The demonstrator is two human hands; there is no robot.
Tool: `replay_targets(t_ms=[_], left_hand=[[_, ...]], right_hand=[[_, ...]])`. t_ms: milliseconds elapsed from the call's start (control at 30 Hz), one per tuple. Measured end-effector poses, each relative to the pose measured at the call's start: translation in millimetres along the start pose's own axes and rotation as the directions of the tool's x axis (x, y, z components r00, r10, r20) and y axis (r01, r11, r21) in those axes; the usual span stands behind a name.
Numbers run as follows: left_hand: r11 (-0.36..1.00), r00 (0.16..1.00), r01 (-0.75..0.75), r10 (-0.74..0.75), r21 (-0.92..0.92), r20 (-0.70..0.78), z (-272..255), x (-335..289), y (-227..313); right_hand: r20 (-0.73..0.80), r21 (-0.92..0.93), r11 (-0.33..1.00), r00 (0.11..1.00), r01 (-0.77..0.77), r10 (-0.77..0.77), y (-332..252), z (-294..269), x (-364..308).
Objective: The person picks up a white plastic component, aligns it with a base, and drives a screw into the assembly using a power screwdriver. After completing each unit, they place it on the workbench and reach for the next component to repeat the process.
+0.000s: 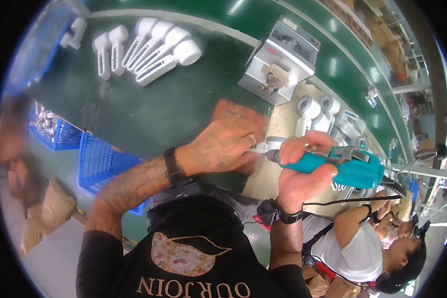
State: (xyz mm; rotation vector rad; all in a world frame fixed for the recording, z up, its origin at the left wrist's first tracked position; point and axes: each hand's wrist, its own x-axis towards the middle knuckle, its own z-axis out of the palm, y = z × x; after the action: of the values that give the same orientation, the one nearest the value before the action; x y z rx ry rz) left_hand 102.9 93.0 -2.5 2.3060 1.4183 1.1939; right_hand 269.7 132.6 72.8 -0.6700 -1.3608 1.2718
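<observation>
My right hand point(305, 171) is wrapped around a teal electric screwdriver point(357, 169), which lies nearly level with its tip toward the left. A black cable runs from its back end. My left hand point(223, 146) is closed, its fingers pinched around a small white plastic part point(258, 148) right at the screwdriver's tip. Most of that part is hidden by my fingers, so its full shape does not show. Under and beyond my left hand is a reddish-orange pad point(231, 110) on the dark green bench top point(149, 114).
Several white handles with round heads point(159, 47) lie at the far left; more white round-headed units point(328, 116) crowd the right. A grey boxy machine point(283, 59) stands at the back. Blue crates point(102, 164) are at the left. A co-worker in white point(352, 243) sits at the right.
</observation>
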Motion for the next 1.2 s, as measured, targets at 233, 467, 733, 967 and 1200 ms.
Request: replay_targets(t_ms=[233,467,733,967,1200], left_hand=[[1.000,1.000,0.019,-0.020,-0.023,-0.010,0.7,-0.5,-1.6],[0.999,0.999,0.038,-0.038,-0.012,-0.017,1.9,-0.2,-2.9],[0.998,0.998,0.035,-0.037,-0.051,-0.040,2.0,-0.3,-3.3],[0.996,1.000,0.020,-0.020,-0.091,0.003,2.5,-2.6,-6.5],[0.979,1.000,-0.003,0.003,-0.204,0.003,6.2,-3.9,-12.6]], right_hand=[[-0.010,0.000,0.999,0.999,0.033,-0.033,15.6,9.9,7.8],[0.005,-0.005,1.000,1.000,0.024,-0.024,19.2,8.1,10.3],[0.026,0.008,0.999,0.998,0.050,-0.051,21.8,9.7,10.4],[0.036,0.005,0.998,0.997,0.062,-0.062,22.2,8.7,9.9],[0.031,0.008,0.998,0.997,0.064,-0.064,21.5,9.5,9.6]])
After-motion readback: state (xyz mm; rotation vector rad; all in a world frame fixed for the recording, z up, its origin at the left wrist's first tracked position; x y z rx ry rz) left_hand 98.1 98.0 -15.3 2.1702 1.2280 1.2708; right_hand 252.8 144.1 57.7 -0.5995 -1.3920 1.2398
